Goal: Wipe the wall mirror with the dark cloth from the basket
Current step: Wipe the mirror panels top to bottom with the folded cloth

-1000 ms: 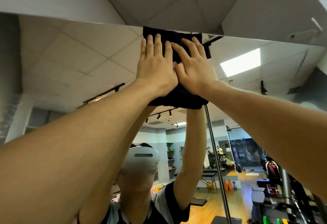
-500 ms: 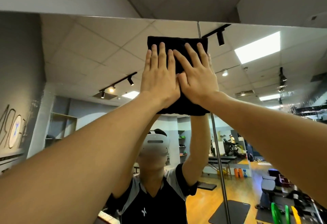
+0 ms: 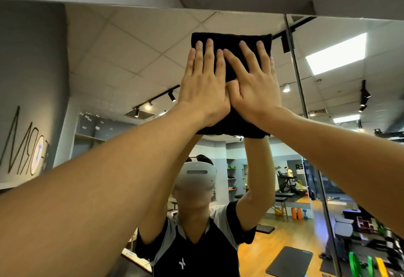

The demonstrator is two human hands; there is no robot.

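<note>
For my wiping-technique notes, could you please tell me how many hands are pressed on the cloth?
2. The left hand lies flat on the folded dark cloth, and the right hand lies flat beside it, thumbs touching, against the wall mirror.

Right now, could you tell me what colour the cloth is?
Plain black cloth, clearest in the head view.

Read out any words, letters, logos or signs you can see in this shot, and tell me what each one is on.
"RE": start of a cut-off sign on the far wall seen in the mirror.
Large outlined wall lettering, mirrored and cut off at the left edge: not readable as a word.
White cross-shaped logo, no letters: on the reflected black shirt.
</note>
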